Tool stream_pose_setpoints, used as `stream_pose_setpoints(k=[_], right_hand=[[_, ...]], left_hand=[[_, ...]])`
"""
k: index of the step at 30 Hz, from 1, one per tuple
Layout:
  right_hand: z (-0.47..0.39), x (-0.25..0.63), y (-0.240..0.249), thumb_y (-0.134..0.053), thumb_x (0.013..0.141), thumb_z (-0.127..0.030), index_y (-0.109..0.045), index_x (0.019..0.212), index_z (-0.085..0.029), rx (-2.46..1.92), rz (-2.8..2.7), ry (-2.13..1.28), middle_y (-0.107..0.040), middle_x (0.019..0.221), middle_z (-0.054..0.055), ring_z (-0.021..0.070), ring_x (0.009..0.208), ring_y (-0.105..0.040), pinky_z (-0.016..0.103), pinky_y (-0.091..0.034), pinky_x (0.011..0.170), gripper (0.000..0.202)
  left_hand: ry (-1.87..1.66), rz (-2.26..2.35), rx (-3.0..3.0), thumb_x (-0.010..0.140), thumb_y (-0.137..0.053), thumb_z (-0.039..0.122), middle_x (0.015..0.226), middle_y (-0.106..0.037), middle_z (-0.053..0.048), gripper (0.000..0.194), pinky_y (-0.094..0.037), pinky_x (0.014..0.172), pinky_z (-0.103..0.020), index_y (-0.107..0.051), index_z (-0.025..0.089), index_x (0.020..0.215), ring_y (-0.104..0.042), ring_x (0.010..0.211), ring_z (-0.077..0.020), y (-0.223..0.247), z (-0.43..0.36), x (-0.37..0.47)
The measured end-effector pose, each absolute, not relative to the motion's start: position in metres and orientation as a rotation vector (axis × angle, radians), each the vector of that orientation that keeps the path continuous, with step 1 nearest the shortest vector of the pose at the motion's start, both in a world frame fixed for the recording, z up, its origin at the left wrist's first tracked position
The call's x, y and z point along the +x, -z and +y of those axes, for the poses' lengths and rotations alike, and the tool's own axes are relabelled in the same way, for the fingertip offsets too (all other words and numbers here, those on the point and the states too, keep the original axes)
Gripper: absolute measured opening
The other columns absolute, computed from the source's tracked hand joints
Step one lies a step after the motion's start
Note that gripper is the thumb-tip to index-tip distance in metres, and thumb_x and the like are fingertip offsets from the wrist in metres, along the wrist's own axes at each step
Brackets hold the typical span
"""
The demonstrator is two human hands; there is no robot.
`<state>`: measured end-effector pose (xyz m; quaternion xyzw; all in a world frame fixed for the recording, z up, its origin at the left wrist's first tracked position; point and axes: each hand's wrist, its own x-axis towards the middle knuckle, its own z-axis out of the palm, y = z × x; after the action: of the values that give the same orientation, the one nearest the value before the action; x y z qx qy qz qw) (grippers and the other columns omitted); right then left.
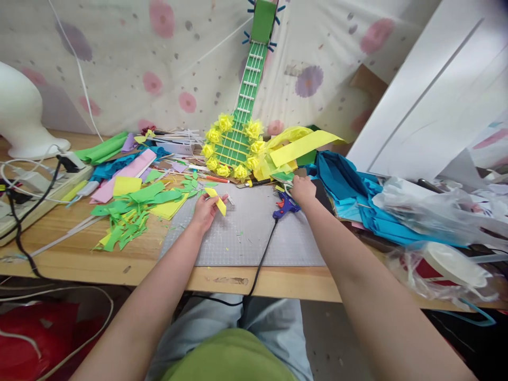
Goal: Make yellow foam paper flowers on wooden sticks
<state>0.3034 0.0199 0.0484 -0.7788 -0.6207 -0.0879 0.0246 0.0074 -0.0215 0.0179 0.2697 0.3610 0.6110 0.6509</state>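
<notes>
Pinching a short yellow paper strip [217, 202] at frame centre, my left hand [205, 211] angles upward; my outstretched right hand [304, 190], right of centre, curls beside a blue plastic glue gun [284, 206], its grip unclear.

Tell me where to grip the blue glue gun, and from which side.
I'd grip the glue gun by its near blue part, beside where the black cord leaves, coming from the near side: the cord trails that way over the cutting mat, while the right hand crowds the far side.
</notes>
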Motion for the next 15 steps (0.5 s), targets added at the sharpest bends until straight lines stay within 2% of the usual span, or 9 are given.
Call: stream_pose_setpoints(k=[3, 6, 8, 12, 15], right_hand=[[0.027, 0.298, -0.05, -0.047, 0.073, -0.008, -0.051, 0.102, -0.009, -2.401, -1.821, 0.204, -0.057, 0.106, 0.018, 0.028, 0.108, -0.044, 0.035, -0.04, 0.078, 0.029], [0.028, 0.281, -0.058, -0.046, 0.071, -0.006, -0.053, 0.1, -0.01, -2.216, -1.785, 0.239, -0.057, 0.104, 0.017, 0.0277, 0.106, -0.045, 0.037, -0.039, 0.082, 0.03], [0.022, 0.26, -0.061, -0.05, 0.072, -0.012, -0.054, 0.099, -0.013, -2.031, -1.742, 0.124, -0.058, 0.103, 0.014, 0.0255, 0.101, -0.048, 0.036, -0.04, 0.08, 0.027], [0.0, 0.199, -0.045, -0.06, 0.068, -0.025, -0.052, 0.096, -0.018, -1.594, -1.793, -0.545, -0.061, 0.092, 0.004, 0.0148, 0.079, -0.055, 0.029, -0.044, 0.071, 0.03], [-0.014, 0.158, -0.02, -0.062, 0.066, -0.031, -0.05, 0.094, -0.019, -1.414, -1.755, -0.712, -0.059, 0.088, 0.003, 0.0132, 0.077, -0.055, 0.027, -0.044, 0.07, 0.033]], left_hand=[[-1.373, 0.81, 0.61, 0.068, -0.055, 0.006, 0.068, -0.061, 0.0, 0.022, -0.049, 0.084, -0.036, -0.04, 0.017, 0.08, -0.066, 0.085, -0.0205, -0.018, -0.022, 0.007], [-1.368, 0.783, 0.614, 0.067, -0.056, 0.006, 0.069, -0.06, 0.001, 0.024, -0.048, 0.085, -0.038, -0.04, 0.017, 0.081, -0.065, 0.087, -0.021, -0.017, -0.021, 0.006], [-1.365, 0.755, 0.623, 0.065, -0.057, 0.006, 0.07, -0.059, 0.001, 0.025, -0.047, 0.086, -0.04, -0.041, 0.017, 0.081, -0.065, 0.089, -0.0216, -0.016, -0.021, 0.007], [-1.353, 0.728, 0.643, 0.063, -0.059, 0.007, 0.068, -0.059, 0.002, 0.027, -0.046, 0.088, -0.042, -0.041, 0.017, 0.081, -0.064, 0.091, -0.0228, -0.015, -0.021, 0.006], [-1.34, 0.736, 0.657, 0.063, -0.058, 0.008, 0.066, -0.059, 0.002, 0.027, -0.046, 0.087, -0.043, -0.041, 0.018, 0.081, -0.064, 0.092, -0.0237, -0.015, -0.022, 0.005]])
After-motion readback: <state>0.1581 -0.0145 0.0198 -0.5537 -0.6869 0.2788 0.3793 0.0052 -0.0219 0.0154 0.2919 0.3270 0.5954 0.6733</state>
